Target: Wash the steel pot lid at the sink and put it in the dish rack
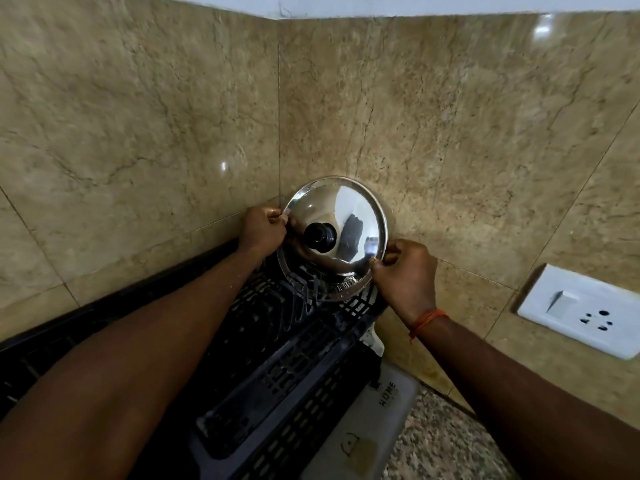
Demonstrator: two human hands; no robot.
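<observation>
The steel pot lid (349,216), shiny with a black knob facing me, stands nearly upright at the far end of the black plastic dish rack (294,344), its lower rim down among the rack's slots. My left hand (263,232) pinches the lid's left rim. My right hand (403,268) grips the lower right rim; an orange thread is tied around that wrist. The lid leans close to the corner of the tiled walls. The sink is out of view.
Beige marble-look wall tiles (450,133) meet in a corner right behind the lid. A white switch-and-socket plate (585,315) is on the right wall. A grey tray (367,431) lies under the rack on a speckled granite counter (446,448).
</observation>
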